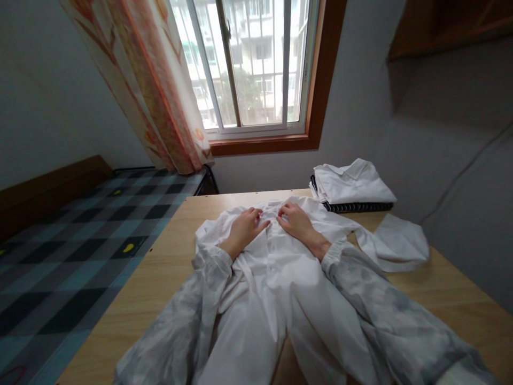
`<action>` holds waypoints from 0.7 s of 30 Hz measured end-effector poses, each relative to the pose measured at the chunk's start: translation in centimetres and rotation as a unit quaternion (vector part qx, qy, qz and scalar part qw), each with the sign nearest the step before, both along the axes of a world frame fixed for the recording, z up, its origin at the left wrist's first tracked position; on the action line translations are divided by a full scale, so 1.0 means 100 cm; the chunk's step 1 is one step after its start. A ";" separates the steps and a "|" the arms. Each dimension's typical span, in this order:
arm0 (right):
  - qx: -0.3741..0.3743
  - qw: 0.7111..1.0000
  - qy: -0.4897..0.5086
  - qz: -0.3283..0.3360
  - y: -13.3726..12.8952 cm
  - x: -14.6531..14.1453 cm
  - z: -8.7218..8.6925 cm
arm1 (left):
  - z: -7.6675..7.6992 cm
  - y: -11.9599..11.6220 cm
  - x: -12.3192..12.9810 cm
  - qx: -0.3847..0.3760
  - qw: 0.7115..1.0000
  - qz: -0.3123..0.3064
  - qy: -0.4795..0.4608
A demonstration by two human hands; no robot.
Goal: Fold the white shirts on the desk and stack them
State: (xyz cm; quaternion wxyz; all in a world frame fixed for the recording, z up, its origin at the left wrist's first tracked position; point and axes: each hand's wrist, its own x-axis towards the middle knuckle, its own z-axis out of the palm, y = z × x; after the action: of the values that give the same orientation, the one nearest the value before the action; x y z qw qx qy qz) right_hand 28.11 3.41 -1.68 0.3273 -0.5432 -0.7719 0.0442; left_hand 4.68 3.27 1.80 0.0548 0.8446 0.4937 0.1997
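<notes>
Wooden worktop below window. White shirt lies rumpled from far edge over near edge. Left hand, right hand at collar, fingers curled; grip unclear. Overhanging hem could drag it nearward if released.

Open strip of wooden table left of white shirt, folded stack blocking far right, spread sleeve nearer

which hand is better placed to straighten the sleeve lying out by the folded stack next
Probably the right hand: it's on the same side of the white shirt as that sleeve, and nearer. The left hand would likely have to cross it.
</notes>
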 end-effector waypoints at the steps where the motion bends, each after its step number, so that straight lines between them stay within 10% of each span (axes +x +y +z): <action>1: 0.003 1.000 0.007 0.014 0.000 0.000 0.000 | 0.002 -0.002 0.005 -0.006 1.000 0.020 0.007; 6: 0.003 0.998 0.040 0.050 0.002 0.000 -0.002 | 0.006 -0.005 0.024 -0.029 0.993 0.099 0.049; 21: -0.071 0.997 0.039 -0.017 -0.005 -0.003 0.006 | -0.014 0.016 0.017 -0.004 0.996 -0.067 -0.066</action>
State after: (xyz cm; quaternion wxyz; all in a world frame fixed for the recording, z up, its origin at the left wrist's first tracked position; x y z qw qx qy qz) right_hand 27.85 2.87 -1.13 0.3183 -0.5757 -0.7444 0.1149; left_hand 6.34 4.87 0.42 0.1035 0.8607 0.4320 0.2487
